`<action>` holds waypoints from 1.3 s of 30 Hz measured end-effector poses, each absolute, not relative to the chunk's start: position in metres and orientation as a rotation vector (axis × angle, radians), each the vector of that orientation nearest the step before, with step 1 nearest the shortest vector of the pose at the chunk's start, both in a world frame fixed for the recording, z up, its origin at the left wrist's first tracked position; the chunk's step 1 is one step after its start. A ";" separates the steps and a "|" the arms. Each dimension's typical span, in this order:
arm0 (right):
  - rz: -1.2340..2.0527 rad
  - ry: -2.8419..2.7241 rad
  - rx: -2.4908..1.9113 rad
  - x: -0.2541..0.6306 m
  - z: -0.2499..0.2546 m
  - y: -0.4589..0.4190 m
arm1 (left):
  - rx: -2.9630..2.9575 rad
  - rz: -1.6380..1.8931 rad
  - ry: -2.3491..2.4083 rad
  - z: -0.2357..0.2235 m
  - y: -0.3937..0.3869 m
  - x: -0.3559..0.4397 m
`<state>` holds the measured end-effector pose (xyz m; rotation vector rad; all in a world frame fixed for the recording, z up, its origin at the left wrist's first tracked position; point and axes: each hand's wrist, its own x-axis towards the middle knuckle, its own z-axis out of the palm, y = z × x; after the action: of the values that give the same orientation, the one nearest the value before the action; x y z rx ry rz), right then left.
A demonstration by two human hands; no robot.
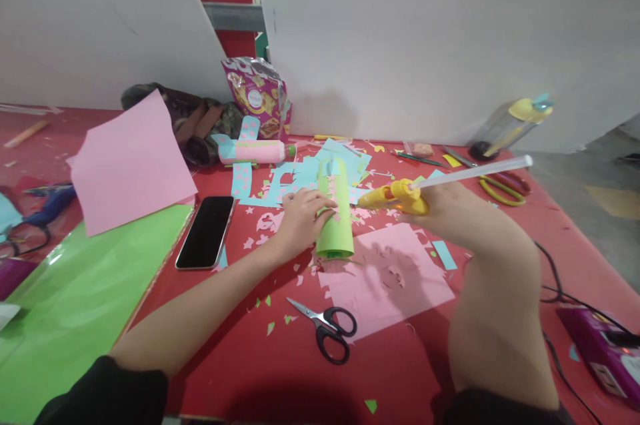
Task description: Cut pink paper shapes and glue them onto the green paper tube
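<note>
A roll of green paper lies on the red table, its open end toward me. My left hand rests on its left side, fingers curled over the roll and pressing it down. My right hand grips a yellow glue gun with a long clear glue stick sticking out behind; its nozzle points left at the top of the roll. Small pink cut-outs sit on the roll.
Black-handled scissors lie near me, beside a cut pink sheet. A phone, green sheets and pink paper lie left. Blue scraps, a decorated pink bottle, a snack bag, yellow scissors and a water bottle lie farther back. Cables and a purple box sit right.
</note>
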<state>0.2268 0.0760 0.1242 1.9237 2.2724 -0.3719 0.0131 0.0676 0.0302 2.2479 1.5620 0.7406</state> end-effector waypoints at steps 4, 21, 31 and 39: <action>-0.382 2.259 1.934 0.226 0.126 0.076 | 2.478 0.660 1.501 0.029 0.066 0.004; -0.311 2.322 1.943 0.228 0.121 0.076 | 2.769 0.543 1.434 0.020 0.066 -0.001; -0.317 2.303 1.970 0.227 0.121 0.076 | 2.730 0.471 1.436 0.023 0.062 -0.003; -0.346 2.283 1.971 0.226 0.122 0.076 | 2.689 0.584 1.476 0.022 0.059 -0.008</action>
<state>0.2260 0.0762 0.1222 1.9713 2.2829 -0.3456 -0.0081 0.0593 0.0224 2.6893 1.4761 0.5843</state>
